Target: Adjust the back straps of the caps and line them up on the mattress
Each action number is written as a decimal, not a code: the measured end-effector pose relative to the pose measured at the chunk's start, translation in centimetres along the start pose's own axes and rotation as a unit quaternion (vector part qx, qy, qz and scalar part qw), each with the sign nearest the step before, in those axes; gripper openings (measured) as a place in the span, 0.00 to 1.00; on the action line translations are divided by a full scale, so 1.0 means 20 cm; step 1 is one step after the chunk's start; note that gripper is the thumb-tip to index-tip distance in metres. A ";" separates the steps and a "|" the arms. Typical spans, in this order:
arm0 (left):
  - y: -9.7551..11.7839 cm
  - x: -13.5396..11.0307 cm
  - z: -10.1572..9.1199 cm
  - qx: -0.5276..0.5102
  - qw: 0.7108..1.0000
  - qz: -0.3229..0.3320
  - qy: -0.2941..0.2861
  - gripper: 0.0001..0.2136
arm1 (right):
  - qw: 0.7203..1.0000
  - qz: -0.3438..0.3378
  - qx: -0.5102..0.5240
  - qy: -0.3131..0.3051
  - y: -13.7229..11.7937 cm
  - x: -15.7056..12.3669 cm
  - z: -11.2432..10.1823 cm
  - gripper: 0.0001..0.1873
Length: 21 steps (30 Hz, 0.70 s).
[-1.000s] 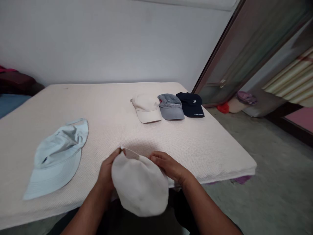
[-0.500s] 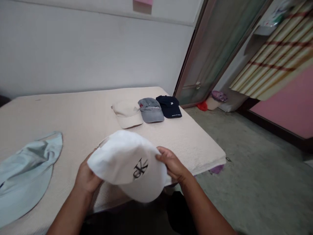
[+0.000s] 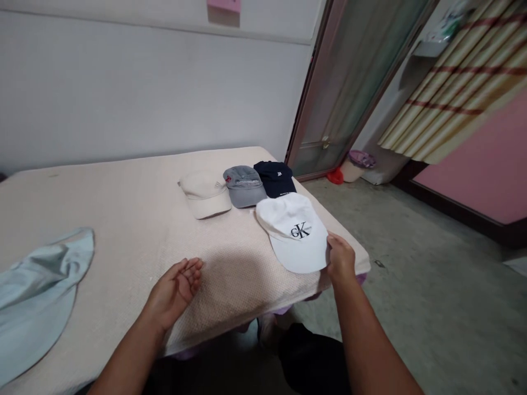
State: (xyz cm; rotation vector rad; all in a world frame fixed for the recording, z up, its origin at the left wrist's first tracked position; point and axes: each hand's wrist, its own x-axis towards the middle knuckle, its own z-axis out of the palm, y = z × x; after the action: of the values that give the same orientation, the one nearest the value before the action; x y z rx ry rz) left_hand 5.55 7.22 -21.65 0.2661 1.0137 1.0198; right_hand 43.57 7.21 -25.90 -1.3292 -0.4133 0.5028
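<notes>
My right hand (image 3: 341, 257) grips the brim edge of a white baseball cap (image 3: 284, 215) with black "CK" lettering, over the right end of the bed. My left hand (image 3: 175, 291) is palm up above the bedspread, holding nothing, its fingers loosely curled and apart from the cap. Behind the white cap, a beige cap (image 3: 203, 189), a grey cap (image 3: 246, 184) and a navy cap (image 3: 275, 176) lie in a row, brims toward me. The white cap hides part of the navy cap's brim. At far left lies a pale green cap (image 3: 41, 302), cut off by the frame.
The bed has a cream textured cover (image 3: 123, 203) and stands against a white wall (image 3: 144, 88). To the right are a sliding door (image 3: 349, 77), a small bin (image 3: 354, 164), a striped curtain (image 3: 461, 88) and the grey floor (image 3: 432, 285).
The white cap has moved right and farther from me in my right hand, with its lettering now level. My left hand has let go of it. The view has shifted slightly.
</notes>
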 end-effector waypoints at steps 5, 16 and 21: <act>0.00 0.00 -0.04 -0.006 1.000 0.020 0.023 0.09 | 0.986 -0.090 -0.072 0.118 -0.03 -0.01 0.01 0.11; 0.23 -0.16 -0.37 -0.067 0.973 0.182 0.124 0.06 | 0.943 -0.183 -0.173 -0.216 -0.06 -0.59 0.52 0.08; 0.41 -0.28 -0.63 -0.093 0.914 0.323 0.226 0.06 | 0.884 -0.160 -0.217 -0.382 0.01 -0.88 0.71 0.08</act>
State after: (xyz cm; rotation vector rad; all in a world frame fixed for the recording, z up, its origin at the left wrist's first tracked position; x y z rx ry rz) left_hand -10.17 4.01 -20.21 0.2154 1.2648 1.8329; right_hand 21.04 8.75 -23.42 -1.4060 -1.4498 0.6683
